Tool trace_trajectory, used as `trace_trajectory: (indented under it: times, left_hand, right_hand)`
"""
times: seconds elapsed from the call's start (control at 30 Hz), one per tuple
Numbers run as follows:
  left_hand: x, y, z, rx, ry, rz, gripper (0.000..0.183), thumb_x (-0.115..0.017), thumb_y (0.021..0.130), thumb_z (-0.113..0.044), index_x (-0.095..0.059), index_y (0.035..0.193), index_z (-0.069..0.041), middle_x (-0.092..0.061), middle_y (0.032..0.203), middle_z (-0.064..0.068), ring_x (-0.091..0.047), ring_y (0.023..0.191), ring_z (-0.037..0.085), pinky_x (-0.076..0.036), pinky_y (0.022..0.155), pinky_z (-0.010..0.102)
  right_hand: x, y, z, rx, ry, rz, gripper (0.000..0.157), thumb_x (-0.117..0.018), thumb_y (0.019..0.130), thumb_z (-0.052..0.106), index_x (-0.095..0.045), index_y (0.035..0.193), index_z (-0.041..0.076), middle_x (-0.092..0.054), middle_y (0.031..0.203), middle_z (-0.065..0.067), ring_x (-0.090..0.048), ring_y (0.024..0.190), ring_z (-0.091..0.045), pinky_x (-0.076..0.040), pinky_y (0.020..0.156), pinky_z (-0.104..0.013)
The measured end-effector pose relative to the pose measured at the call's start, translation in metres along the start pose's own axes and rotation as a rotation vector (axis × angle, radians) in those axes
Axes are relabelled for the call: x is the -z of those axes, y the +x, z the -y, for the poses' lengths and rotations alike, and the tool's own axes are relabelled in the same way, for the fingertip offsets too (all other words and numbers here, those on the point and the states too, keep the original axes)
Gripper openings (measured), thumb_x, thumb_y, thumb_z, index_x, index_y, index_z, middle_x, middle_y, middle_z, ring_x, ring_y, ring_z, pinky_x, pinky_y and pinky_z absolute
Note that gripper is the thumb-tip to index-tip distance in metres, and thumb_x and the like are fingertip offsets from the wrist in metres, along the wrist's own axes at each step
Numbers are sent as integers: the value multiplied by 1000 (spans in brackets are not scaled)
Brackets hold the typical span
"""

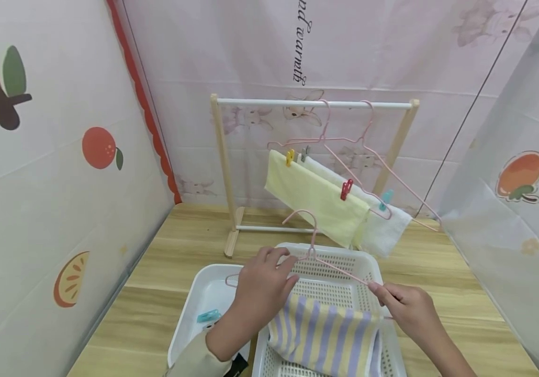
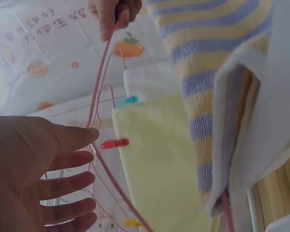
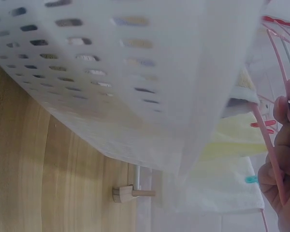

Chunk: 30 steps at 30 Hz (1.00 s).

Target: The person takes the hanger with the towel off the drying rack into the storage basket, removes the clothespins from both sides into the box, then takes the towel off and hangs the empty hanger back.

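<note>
To the left, in the white tray point(image 1: 203, 288), just one blue clip point(image 1: 209, 315) plain to see, out of play for fastening while lying there. Next, the left hand point(image 1: 262, 285), fingers loose and spread, thumb tip by the neck of the pink hanger point(image 1: 312, 252); impossible to tell whether touching. Seems to offer little support, so could allow a swing or twist if nudged. In the middle, above the white basket point(image 1: 350, 256), the striped towel point(image 1: 326, 332), folded over the hanger's lower bar, with no clip visible on it. Could slide along that bar and drop if tipped steeply. Farther back, under the wooden rack's point(image 1: 223, 157) rail, the yellow cloth point(image 1: 318, 196) and, partly behind it, the white cloth point(image 1: 384, 230), both hanging aslant; could get snagged or knocked by a hook brought too close. At right, the right hand point(image 1: 406, 306), pinching the hanger's right shoulder with thumb and curled fingers. Looks like the only firm hold, at one end, so could tilt everything leftward if loosened or turned.
</note>
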<state>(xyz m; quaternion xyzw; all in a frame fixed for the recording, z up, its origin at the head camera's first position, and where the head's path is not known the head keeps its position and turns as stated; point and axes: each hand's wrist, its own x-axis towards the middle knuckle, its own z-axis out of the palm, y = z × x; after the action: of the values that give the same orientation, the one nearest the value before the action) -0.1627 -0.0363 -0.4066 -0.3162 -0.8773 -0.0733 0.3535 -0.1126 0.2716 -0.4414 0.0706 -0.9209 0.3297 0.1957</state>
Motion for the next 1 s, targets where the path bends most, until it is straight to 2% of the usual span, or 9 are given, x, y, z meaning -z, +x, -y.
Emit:
trace_trajectory:
  times: [0.13, 0.27, 0.47, 0.6, 0.7, 0.8, 1.0]
  left_hand:
    - [-4, 2, -9, -60, -22, -6, 23, -81, 85, -36, -75, 103, -21, -69, 107, -3, -64, 97, 18, -53, 57, 27]
    - [-11, 2, -17, -101, -5, 33, 18, -81, 85, -40, -77, 95, -25, -68, 97, -8, -62, 89, 12, -49, 54, 23]
    - [-19, 2, -22, -140, 30, 194, 22, -83, 81, -44, -77, 93, -27, -70, 94, -11, -62, 81, 8, -46, 51, 20]
    - [-23, 2, -23, -169, 63, 318, 22, -80, 83, -48, -77, 87, -27, -68, 83, -12, -58, 71, 8, -39, 45, 20]
    - [-25, 1, -22, -172, 69, 372, 23, -78, 84, -49, -76, 84, -26, -66, 77, -11, -53, 66, 8, -35, 45, 21]
    - [-27, -2, -21, -173, 58, 380, 23, -78, 82, -51, -76, 80, -29, -63, 72, -13, -49, 60, 7, -32, 43, 23]
    - [-28, -7, -21, -184, -3, 344, 16, -80, 79, -49, -76, 76, -33, -62, 70, -17, -43, 57, 4, -26, 42, 20]
  right_hand:
    - [0, 0, 1, 2, 1, 0, 41, -66, 98, 24, -54, 60, 29, -28, 50, 21, -29, 45, 2, -33, 44, -22]
    - [0, -1, 1, -6, 1, -5, 40, -67, 98, 24, -56, 60, 26, -29, 49, 20, -31, 45, 2, -34, 45, -22]
    - [0, -1, 3, -19, 9, 5, 40, -66, 99, 25, -57, 60, 24, -30, 49, 18, -31, 45, 1, -36, 45, -23]
    - [0, -2, 4, -22, 4, 1, 39, -66, 99, 25, -57, 60, 24, -31, 49, 18, -31, 46, 1, -36, 45, -23]
    - [0, -2, 4, -20, 6, -4, 39, -66, 98, 25, -57, 60, 24, -31, 49, 19, -30, 45, 2, -35, 45, -23]
    - [0, -1, 4, -15, 9, -2, 39, -66, 98, 25, -58, 60, 25, -30, 49, 20, -29, 45, 2, -35, 44, -23]
    - [1, 0, 4, 4, -7, -37, 41, -68, 97, 23, -53, 59, 31, -28, 49, 22, -29, 45, 2, -34, 44, -23]
